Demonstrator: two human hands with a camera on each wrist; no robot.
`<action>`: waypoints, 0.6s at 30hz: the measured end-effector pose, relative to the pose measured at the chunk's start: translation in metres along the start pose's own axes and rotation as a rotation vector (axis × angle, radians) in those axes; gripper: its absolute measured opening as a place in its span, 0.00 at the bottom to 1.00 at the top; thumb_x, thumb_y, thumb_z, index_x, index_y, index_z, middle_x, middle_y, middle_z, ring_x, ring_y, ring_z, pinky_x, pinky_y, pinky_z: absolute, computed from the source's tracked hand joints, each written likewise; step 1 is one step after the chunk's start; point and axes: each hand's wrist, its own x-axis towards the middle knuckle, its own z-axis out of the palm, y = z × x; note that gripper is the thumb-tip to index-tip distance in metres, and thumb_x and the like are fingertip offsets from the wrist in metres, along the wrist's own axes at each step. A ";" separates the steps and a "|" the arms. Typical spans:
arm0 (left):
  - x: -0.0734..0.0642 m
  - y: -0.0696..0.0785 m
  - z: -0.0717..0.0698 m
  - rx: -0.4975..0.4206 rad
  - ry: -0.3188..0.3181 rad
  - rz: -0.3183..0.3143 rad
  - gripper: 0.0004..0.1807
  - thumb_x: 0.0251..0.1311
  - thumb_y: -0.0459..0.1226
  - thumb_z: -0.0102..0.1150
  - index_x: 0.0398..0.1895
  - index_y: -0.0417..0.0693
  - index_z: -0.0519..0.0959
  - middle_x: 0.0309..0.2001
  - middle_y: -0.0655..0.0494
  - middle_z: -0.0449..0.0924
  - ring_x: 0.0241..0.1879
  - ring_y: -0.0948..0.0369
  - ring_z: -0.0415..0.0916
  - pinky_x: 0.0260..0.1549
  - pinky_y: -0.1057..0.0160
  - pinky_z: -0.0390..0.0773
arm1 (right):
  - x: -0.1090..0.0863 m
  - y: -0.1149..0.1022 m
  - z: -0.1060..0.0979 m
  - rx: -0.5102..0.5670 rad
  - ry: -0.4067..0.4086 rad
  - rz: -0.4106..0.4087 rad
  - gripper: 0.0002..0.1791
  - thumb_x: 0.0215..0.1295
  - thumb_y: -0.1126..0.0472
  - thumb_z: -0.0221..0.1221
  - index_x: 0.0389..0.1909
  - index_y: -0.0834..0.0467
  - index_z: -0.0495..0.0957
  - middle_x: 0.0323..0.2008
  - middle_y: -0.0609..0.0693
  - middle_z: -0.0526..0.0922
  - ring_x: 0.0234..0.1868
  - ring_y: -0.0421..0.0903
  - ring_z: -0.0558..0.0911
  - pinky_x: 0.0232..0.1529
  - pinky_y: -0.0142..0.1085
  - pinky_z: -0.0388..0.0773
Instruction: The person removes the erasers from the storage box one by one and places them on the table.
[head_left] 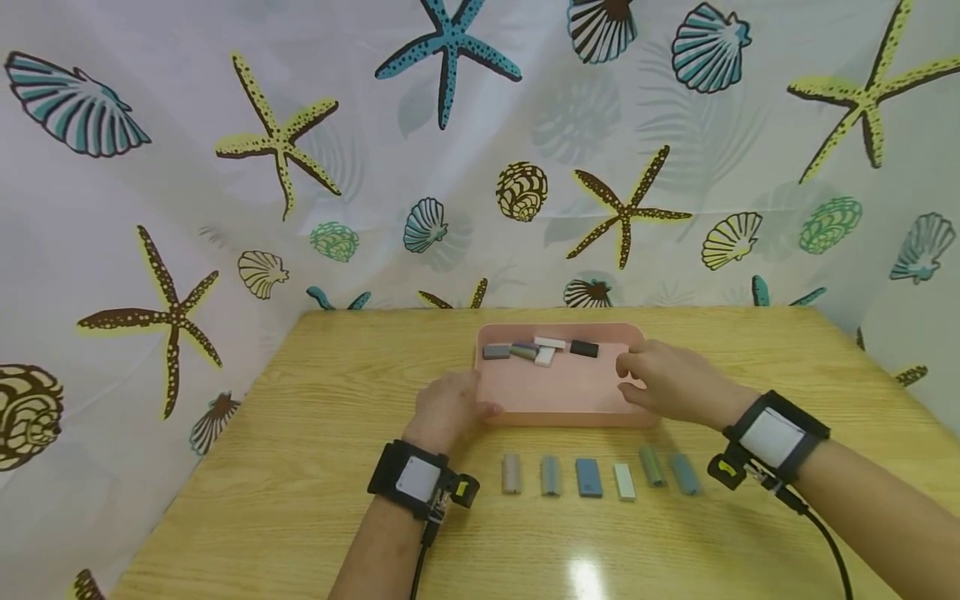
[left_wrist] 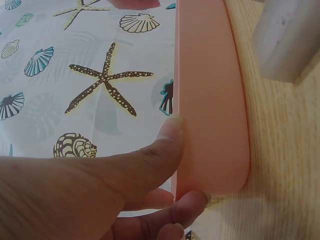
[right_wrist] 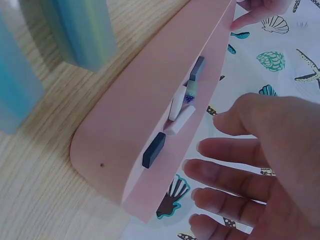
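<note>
A shallow pink tray (head_left: pixel 566 420) stands on the wooden table. My left hand (head_left: pixel 447 408) holds its left end, the thumb on the front rim and fingers around the corner. Over the tray's right end is my right hand (head_left: pixel 667 379); in the right wrist view its loosely bent fingers (right_wrist: pixel 225 172) hold nothing. Along the tray's back lie small eraser-like blocks: a grey block (head_left: pixel 497 352), a multicoloured block (head_left: pixel 524 352), a white block (head_left: pixel 550 342), a second white block (head_left: pixel 544 357) and a black block (head_left: pixel 584 348).
Several more blocks lie in a row before the tray, among them a beige block (head_left: pixel 512 473), a blue block (head_left: pixel 588 478), a pale block (head_left: pixel 624 482) and a green block (head_left: pixel 652 467). A shell-and-starfish cloth (head_left: pixel 480 275) hangs behind the table (head_left: pixel 360 358).
</note>
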 end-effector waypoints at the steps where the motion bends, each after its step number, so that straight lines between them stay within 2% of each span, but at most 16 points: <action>1: 0.000 0.000 0.000 -0.002 -0.001 -0.001 0.24 0.50 0.50 0.64 0.44 0.43 0.74 0.27 0.55 0.74 0.23 0.61 0.68 0.19 0.64 0.64 | 0.003 0.000 0.002 0.002 0.003 0.004 0.07 0.53 0.60 0.63 0.31 0.55 0.76 0.27 0.48 0.74 0.22 0.38 0.68 0.19 0.30 0.66; 7: 0.000 -0.001 0.001 0.000 -0.007 -0.007 0.25 0.50 0.50 0.64 0.45 0.43 0.74 0.27 0.55 0.74 0.24 0.60 0.69 0.20 0.64 0.65 | 0.022 0.002 0.014 0.033 0.021 0.034 0.07 0.54 0.60 0.63 0.32 0.55 0.75 0.31 0.50 0.74 0.22 0.38 0.70 0.20 0.31 0.68; 13: 0.003 -0.003 0.002 -0.005 -0.018 -0.009 0.27 0.49 0.51 0.64 0.47 0.43 0.74 0.28 0.55 0.75 0.24 0.61 0.68 0.20 0.64 0.65 | 0.035 0.003 0.023 0.051 0.064 0.001 0.09 0.52 0.61 0.65 0.33 0.58 0.76 0.31 0.51 0.77 0.27 0.41 0.72 0.23 0.33 0.72; 18: 0.003 -0.003 0.002 -0.012 -0.019 -0.017 0.26 0.49 0.51 0.64 0.46 0.43 0.74 0.27 0.54 0.75 0.23 0.61 0.69 0.20 0.64 0.65 | 0.046 0.007 0.030 0.048 0.057 0.001 0.10 0.52 0.62 0.64 0.34 0.59 0.76 0.33 0.53 0.78 0.30 0.44 0.74 0.27 0.37 0.74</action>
